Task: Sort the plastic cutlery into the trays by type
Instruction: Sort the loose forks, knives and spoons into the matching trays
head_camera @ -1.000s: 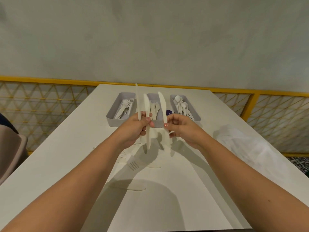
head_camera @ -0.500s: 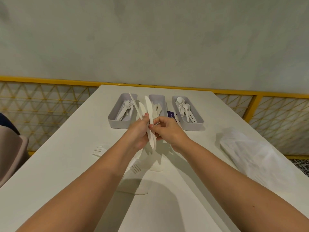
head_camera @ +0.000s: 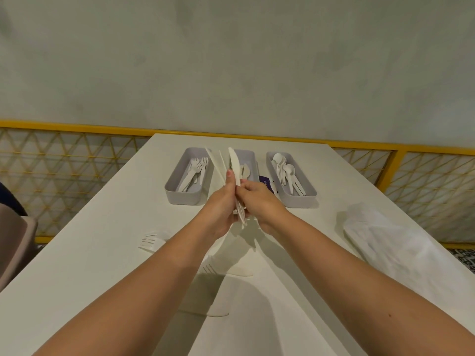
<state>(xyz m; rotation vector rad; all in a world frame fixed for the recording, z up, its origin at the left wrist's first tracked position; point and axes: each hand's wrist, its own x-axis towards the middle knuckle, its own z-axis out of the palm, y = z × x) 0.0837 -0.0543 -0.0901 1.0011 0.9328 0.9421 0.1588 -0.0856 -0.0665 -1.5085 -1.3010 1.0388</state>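
Observation:
My left hand (head_camera: 223,205) and my right hand (head_camera: 258,199) meet above the table, both closed on a bundle of white plastic knives (head_camera: 234,167) held upright, blades fanning upward. Behind them stand three grey trays: the left tray (head_camera: 180,195) holds forks, the middle tray (head_camera: 250,156) holds knives and is partly hidden by my hands, the right tray (head_camera: 303,199) holds spoons. Loose cutlery lies on the white table (head_camera: 102,240): a fork (head_camera: 149,243) at left, another fork (head_camera: 209,268) and a knife (head_camera: 218,313) under my arms.
A crumpled clear plastic bag (head_camera: 401,250) lies at the table's right edge. A small purple item (head_camera: 265,181) sits between the middle and right trays. A yellow lattice railing (head_camera: 64,163) runs behind the table. A chair (head_camera: 15,242) stands at far left.
My hands came together: the knife in my right hand has joined those in my left into one bundle, now held by both hands slightly farther forward.

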